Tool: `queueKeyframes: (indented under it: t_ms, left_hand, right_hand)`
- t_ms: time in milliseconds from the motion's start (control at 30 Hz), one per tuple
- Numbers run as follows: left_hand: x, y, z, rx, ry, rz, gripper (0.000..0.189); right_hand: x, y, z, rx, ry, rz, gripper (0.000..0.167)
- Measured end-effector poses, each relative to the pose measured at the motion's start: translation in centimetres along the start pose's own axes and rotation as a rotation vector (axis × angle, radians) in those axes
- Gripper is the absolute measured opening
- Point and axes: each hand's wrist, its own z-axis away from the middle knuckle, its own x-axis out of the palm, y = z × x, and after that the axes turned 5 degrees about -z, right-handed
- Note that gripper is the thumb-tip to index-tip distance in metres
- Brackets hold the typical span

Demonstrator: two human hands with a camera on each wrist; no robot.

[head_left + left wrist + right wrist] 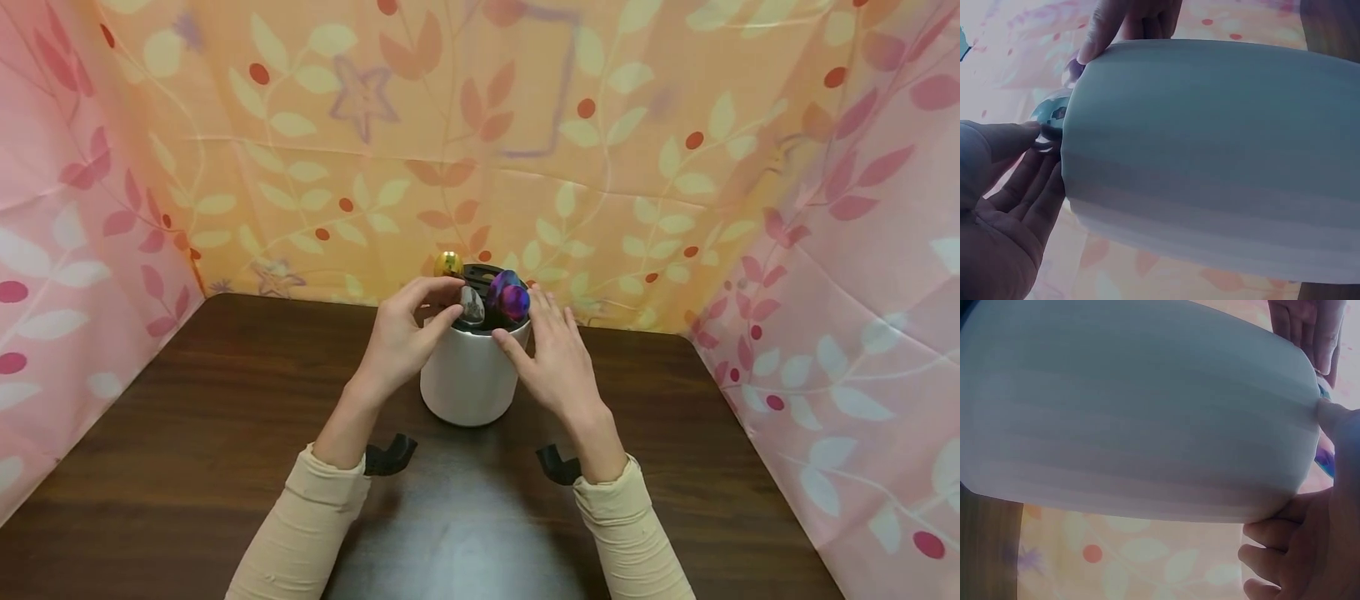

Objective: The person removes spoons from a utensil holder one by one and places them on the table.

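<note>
A white cylindrical utensil holder with a black slotted top stands upright on the table. Shiny spoon heads stick up from it: a gold spoon at the back left, a silver spoon at the front left, and purple-blue iridescent spoons at the right. My left hand pinches the head of the silver spoon between thumb and fingers, close over the rim. With its thumb at the near rim and fingers extended along the side, my right hand rests against the holder. The spoon handles are hidden inside.
The holder stands toward the back of a dark wooden table. A patterned orange cloth hangs behind it, with pink patterned cloth along both sides. Black curved pieces stick out from the wrists.
</note>
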Motion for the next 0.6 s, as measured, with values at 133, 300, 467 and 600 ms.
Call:
queueKeyframes:
  t_ms: [133,300,467,600]
  left_hand:
    - [0.2,0.12,-0.13,-0.028,0.006,0.038,0.029]
    - [0.19,0.23,-0.49,-0.077,-0.002,0.103,0.028]
    - [0.2,0.37,-0.84,-0.121,-0.003,0.125,0.026]
    - [0.38,0.47,-1.0,-0.135,-0.008,0.132,0.024]
  right_hand:
    - [0.0,-0.01,0.03,-0.015,0.015,-0.017,0.092]
    - [-0.04,-0.14,-0.08,-0.021,0.016,-0.013,0.092]
    - [-0.08,-0.18,-0.16,-0.026,0.013,-0.002,0.093]
    - [-0.07,-0.08,0.01,-0.022,0.012,-0.006,0.093]
